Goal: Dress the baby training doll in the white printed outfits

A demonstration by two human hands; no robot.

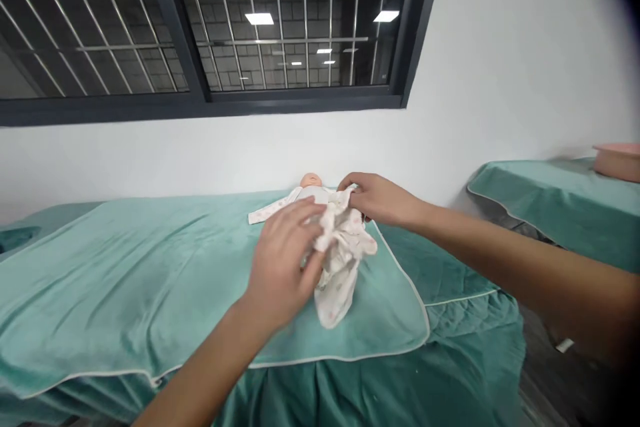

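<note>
A baby doll (311, 179) lies on its back at the far edge of the bed, its head toward the wall. Around it is a white baby garment (345, 240) with small pale prints, one sleeve (270, 211) stretched out flat to the left. The lower part of the garment is bunched up and hides most of the doll's body. My left hand (285, 260) is curled at the near left side of the bunched cloth, gripping it between thumb and fingers. On the other side, my right hand (375, 199) pinches the garment's edge close to the doll's body.
A light green sheet (200, 280) with white piping covers the bed, over a darker green skirted cover (465, 320). To the right stands another green-covered bed (550, 193) with a pink basin (617, 161) on it. Behind are a white wall (250, 153) and a barred window.
</note>
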